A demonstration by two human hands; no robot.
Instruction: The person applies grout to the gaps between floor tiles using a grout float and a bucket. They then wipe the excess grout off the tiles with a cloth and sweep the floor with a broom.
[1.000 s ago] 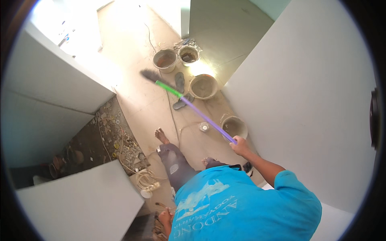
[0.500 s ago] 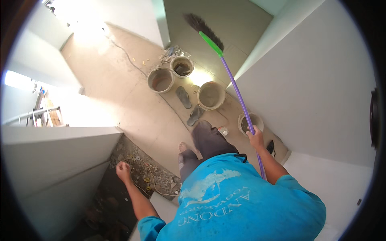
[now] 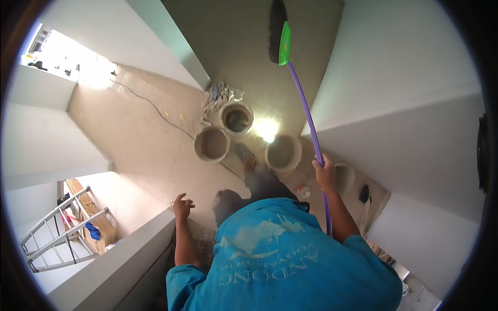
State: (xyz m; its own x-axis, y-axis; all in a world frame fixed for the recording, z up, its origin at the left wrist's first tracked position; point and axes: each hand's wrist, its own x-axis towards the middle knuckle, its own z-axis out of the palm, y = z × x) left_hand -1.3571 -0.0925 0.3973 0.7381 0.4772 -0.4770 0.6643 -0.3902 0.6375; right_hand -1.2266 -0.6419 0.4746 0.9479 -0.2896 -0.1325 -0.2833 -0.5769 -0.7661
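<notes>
My right hand (image 3: 326, 173) is wrapped round the purple handle of a broom (image 3: 307, 109). Its green head (image 3: 285, 44) and dark bristles (image 3: 277, 31) point up and away, over the grey floor at the far side. The handle's lower end runs down beside my right forearm. Out to the left, my left hand (image 3: 183, 207) hangs with fingers apart and holds nothing, near the end of a low wall. One foot (image 3: 249, 159) is on a dark slipper between the buckets; my other leg is blurred.
Ahead stand a bucket (image 3: 195, 147), a second bucket (image 3: 222, 118) with dark contents, and a third (image 3: 298, 155). Another bucket (image 3: 346, 176) is beside my right hand. Crumpled sacking (image 3: 223, 96), a cable (image 3: 155, 106), a ladder (image 3: 67, 233) and white walls (image 3: 404, 119) surround them.
I have moved forward, and a foot has come onto a slipper. The broom head has turned and shifted farther away. My left hand has risen and its fingers have spread.
</notes>
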